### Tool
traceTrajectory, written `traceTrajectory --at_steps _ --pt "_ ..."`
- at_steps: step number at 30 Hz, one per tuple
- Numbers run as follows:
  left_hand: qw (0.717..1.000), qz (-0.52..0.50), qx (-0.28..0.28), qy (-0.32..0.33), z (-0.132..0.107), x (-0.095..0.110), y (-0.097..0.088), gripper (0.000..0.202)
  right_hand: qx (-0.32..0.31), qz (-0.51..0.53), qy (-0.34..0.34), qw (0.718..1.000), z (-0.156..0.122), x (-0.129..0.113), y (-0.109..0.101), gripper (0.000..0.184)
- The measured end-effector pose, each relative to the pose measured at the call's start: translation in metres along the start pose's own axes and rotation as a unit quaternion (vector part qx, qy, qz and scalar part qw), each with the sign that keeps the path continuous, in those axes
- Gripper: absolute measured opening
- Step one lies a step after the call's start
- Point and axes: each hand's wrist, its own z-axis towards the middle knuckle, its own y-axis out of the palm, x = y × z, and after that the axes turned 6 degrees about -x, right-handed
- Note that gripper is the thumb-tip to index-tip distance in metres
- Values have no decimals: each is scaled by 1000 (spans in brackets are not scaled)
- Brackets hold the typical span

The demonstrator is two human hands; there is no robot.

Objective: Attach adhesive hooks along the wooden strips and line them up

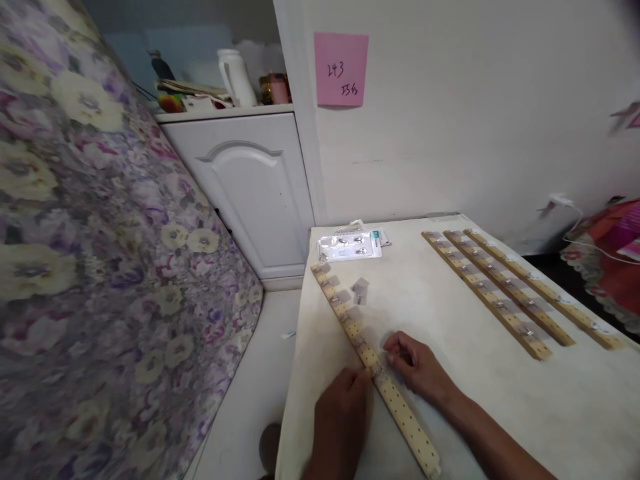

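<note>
A long wooden strip (407,419) with rows of small holes lies slantwise across the table before me. Clear adhesive hooks (335,300) sit along its far half, and another clear piece (379,373) is on it between my hands. My left hand (343,413) is closed at the strip's left edge, fingertips gripping it beside that piece. Just right of the strip, my right hand (417,367) has its fingers curled together; whatever they hold, if anything, is hidden. Beyond the hands, loose clear hooks (360,291) lie beside the strip.
Three similar strips (493,293) with hooks lie side by side at the table's right. Hook packages (350,245) rest near the wall. A white cabinet (245,193) and flowered curtain (125,233) stand left of the white-covered table (500,393).
</note>
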Motion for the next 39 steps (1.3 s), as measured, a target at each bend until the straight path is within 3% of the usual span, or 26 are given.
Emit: traceTrajectory --at_steps 8,12,16,23,30,35,39 --pt "988 -138 68 6 -3 -5 1 32 100 -74 -49 991 0 -2 -12 11" --pt "980 -183 80 -1 -4 -6 -2 28 105 -81 -80 988 -3 -2 -10 11" --pt "978 -194 73 -11 -5 -7 -5 28 112 -61 -64 990 4 10 -11 14" --pt "980 -188 62 -15 -5 -8 -6 29 156 -88 -63 982 66 18 -25 19" --pt "986 -153 62 5 0 -17 5 28 185 -143 -64 970 133 5 -17 27" --pt "989 -137 53 16 3 -24 13 29 200 -173 4 964 164 1 -12 13" --pt "989 -130 61 23 6 -28 20 29 191 -150 38 969 173 0 -14 5"
